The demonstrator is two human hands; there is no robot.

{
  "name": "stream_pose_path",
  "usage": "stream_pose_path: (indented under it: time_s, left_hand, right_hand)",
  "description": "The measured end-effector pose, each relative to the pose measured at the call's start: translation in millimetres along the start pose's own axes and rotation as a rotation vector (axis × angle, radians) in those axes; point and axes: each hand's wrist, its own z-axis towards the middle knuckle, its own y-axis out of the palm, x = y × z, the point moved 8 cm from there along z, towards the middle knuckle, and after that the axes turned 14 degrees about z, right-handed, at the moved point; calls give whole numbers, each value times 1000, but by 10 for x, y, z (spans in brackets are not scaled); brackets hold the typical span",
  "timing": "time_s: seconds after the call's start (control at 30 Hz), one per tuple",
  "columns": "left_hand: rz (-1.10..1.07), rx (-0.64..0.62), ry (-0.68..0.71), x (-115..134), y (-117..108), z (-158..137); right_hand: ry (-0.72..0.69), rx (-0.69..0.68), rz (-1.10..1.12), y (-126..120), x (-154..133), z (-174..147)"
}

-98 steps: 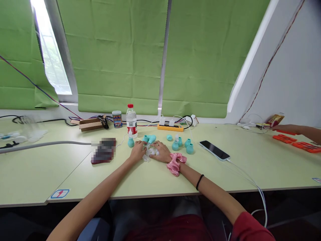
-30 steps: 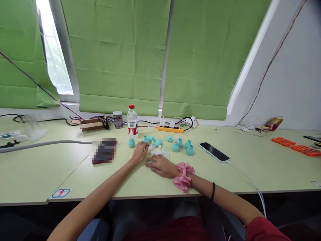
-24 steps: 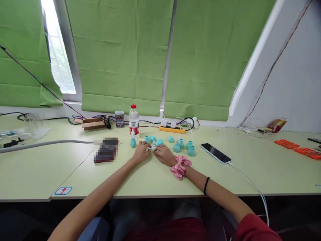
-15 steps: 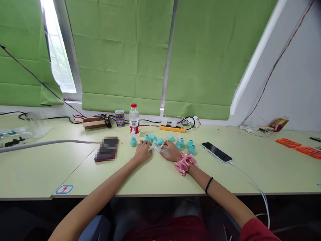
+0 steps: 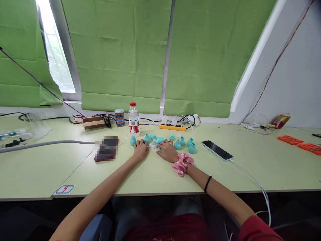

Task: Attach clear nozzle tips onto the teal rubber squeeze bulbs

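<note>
Between my two hands lies a small heap of translucent white plastic tips [image 5: 152,146]. My left hand [image 5: 140,150] rests on the table at the heap's left side, fingers bent and apart. From the right, my right hand [image 5: 168,151], with a pink scrunchie [image 5: 182,164] at the wrist, reaches over the heap's edge with spread fingers. Teal squeeze bulbs [image 5: 192,148] surround the heap, some upright and some on their sides. One teal bulb with a clear nozzle [image 5: 132,140] stands just left of my left hand; another nozzle-fitted bulb [image 5: 177,144] is beside my right hand.
Behind the bulbs are a water bottle [image 5: 133,122], a can [image 5: 119,117] and an orange power strip [image 5: 172,127]. A blurred dark device [image 5: 107,149] lies left, and a charging phone [image 5: 217,150] lies right. Orange items [image 5: 299,144] are farther right.
Both hands have shifted slightly left and away from me. The right fingers have spread out more, and the white tips sit closer together between the hands.
</note>
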Motion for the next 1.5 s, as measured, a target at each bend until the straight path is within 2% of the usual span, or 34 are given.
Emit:
stream_pose_path:
  time_s: [0.1, 0.23, 0.5, 0.67, 0.77, 0.93, 1.1, 1.17, 1.27, 1.4, 1.5]
  left_hand:
    - [-56, 16, 4, -32, -7, 32]
    - [-177, 59, 81, 9, -60, 53]
    - [-391, 79, 120, 43, -103, 50]
    - [-311, 41, 111, 40, -35, 85]
    - [-229, 19, 47, -26, 23, 117]
    - [-193, 9, 9, -79, 41, 131]
    - [-206, 28, 21, -51, -110, 104]
    - [-304, 77, 33, -42, -219, 97]
    - [-643, 94, 30, -57, -291, 101]
    - [-1070, -73, 28, 3, -158, 106]
    - [-1176, -157, 31, 58, -84, 88]
  right_hand:
    - [24, 28, 10, -22, 23, -7]
    - [60, 51, 49, -30, 81, -9]
    - [119, 28, 108, -17, 87, -25]
    - [107, -10, 146, 16, 40, -29]
    - [107, 77, 195, -39, 70, -25]
    - [47, 268, 443, -190, 9, -51]
    - [82, 230, 769, -114, -98, -79]
    - [133, 186, 927, -18, -78, -81]
    - [244, 146, 1166, 140, 28, -78]
    - [376, 119, 1404, 283, 157, -71]
    - [415, 119, 1468, 309, 198, -69]
